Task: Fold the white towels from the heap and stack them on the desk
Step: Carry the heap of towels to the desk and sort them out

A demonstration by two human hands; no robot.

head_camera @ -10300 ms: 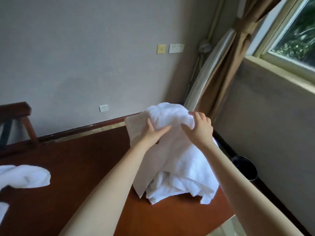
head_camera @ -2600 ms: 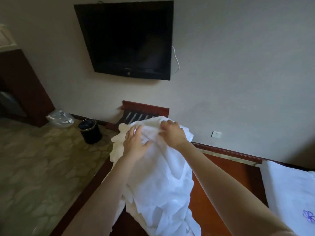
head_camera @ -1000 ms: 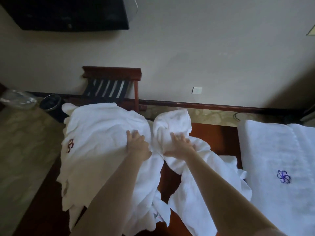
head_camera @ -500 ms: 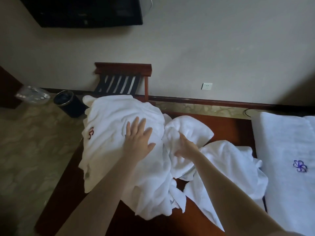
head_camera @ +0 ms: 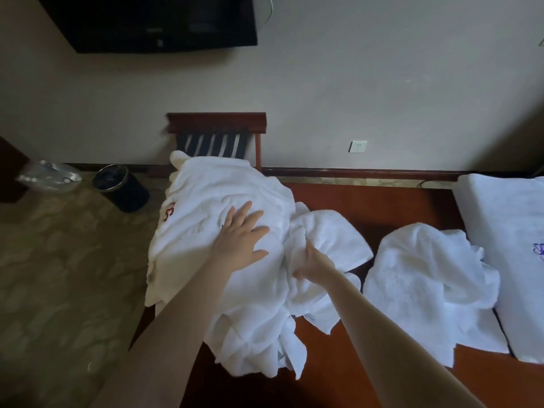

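Observation:
A heap of white towels (head_camera: 212, 207) with a red embroidered mark lies at the left end of the dark red desk (head_camera: 374, 207). My left hand (head_camera: 243, 237) rests flat on the heap, fingers spread. My right hand (head_camera: 309, 260) grips a smaller crumpled white towel (head_camera: 332, 234) just to the right of the heap. Another loose white towel (head_camera: 424, 275) lies further right. At the far right sits a folded white towel (head_camera: 506, 225) with a blue flower mark.
A wooden luggage rack (head_camera: 216, 134) stands against the wall behind the heap. A black bin (head_camera: 120, 187) and a clear plastic bag (head_camera: 47, 175) sit on the patterned floor at left. A dark television (head_camera: 153, 22) hangs on the wall.
The heap came down onto the desk's left end. My left hand flattened on top of it, and my right hand took hold of the smaller towel beside it.

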